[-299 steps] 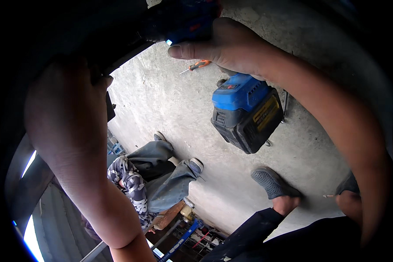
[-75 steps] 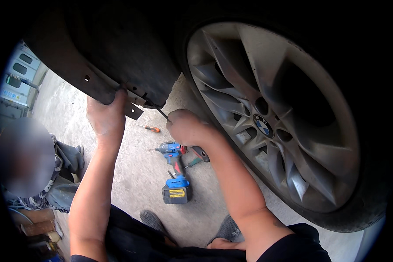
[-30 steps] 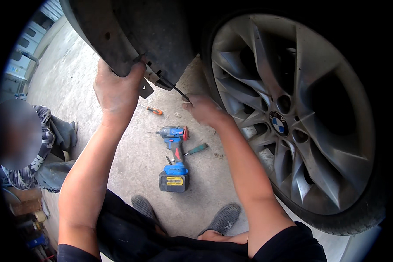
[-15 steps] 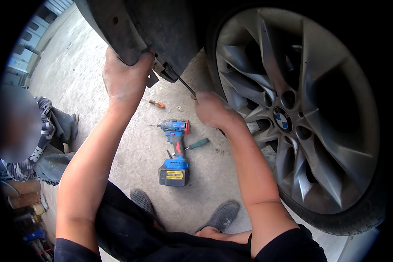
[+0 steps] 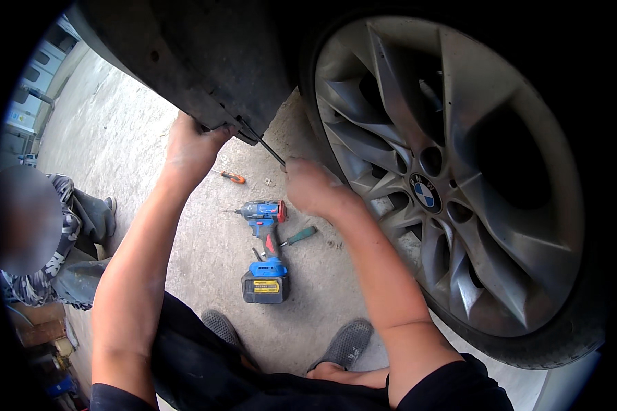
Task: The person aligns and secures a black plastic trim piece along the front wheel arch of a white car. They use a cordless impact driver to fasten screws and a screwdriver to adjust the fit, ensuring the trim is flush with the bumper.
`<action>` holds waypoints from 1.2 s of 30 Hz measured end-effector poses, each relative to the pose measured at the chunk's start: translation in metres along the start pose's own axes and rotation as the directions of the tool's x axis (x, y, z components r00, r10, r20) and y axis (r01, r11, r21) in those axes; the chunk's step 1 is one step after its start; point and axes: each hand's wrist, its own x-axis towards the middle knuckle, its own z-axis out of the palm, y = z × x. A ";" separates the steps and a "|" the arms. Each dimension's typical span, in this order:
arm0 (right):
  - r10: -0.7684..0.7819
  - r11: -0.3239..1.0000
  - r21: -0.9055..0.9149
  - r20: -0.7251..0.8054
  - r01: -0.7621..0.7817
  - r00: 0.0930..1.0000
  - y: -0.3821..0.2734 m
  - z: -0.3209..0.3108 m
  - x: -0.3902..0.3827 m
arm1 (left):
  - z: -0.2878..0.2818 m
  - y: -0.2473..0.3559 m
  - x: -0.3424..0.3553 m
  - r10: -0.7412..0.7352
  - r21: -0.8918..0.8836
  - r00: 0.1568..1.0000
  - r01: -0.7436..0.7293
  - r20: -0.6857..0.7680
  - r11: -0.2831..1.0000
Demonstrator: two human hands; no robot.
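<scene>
My left hand (image 5: pixel 192 147) is closed on the lower edge of a dark panel (image 5: pixel 178 61) beside the car wheel (image 5: pixel 500 171), its fingertips partly hidden. My right hand (image 5: pixel 315 188) is closed round a dark tool with a long thin shaft (image 5: pixel 269 149), whose tip meets a narrow part on the panel's edge. Below them a blue cordless drill (image 5: pixel 267 243) with a black battery lies on the concrete. A teal-handled tool (image 5: pixel 300 235) lies beside it, and an orange-handled screwdriver (image 5: pixel 232 177) farther up.
Another person (image 5: pixel 82 233) in camouflage and grey trousers crouches at the left, head blurred. Boxes and tools (image 5: pixel 44 329) lie at the lower left, white cabinets (image 5: pixel 34 92) at the far upper left. My feet stand below the drill.
Ten seconds ago a drill was up near my hands; now it lies on the floor and my right hand holds the thin tool. Since half a second ago, panel and hands appear slightly lower.
</scene>
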 end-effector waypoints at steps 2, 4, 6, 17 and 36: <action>-0.024 0.999 0.046 -0.031 0.025 0.999 -0.001 0.006 0.002 | -0.002 0.005 -0.002 -0.011 0.029 1.000 0.011 -0.008 1.000; -0.058 0.993 0.101 -0.108 0.069 0.992 0.009 0.016 0.007 | -0.004 0.015 -0.005 0.006 0.061 1.000 -0.005 -0.009 0.998; -0.095 0.985 0.125 -0.169 0.116 0.981 0.020 0.029 0.016 | -0.004 0.017 -0.004 0.017 0.110 1.000 -0.020 0.022 0.994; -0.180 0.711 0.453 -0.622 0.537 0.762 0.018 0.092 0.034 | -0.015 0.018 0.003 -0.135 0.176 0.978 0.107 0.156 0.979; -0.307 0.627 0.549 -0.477 0.553 0.823 -0.071 -0.003 0.033 | -0.008 0.043 -0.006 -0.292 0.208 0.955 0.297 -0.053 0.932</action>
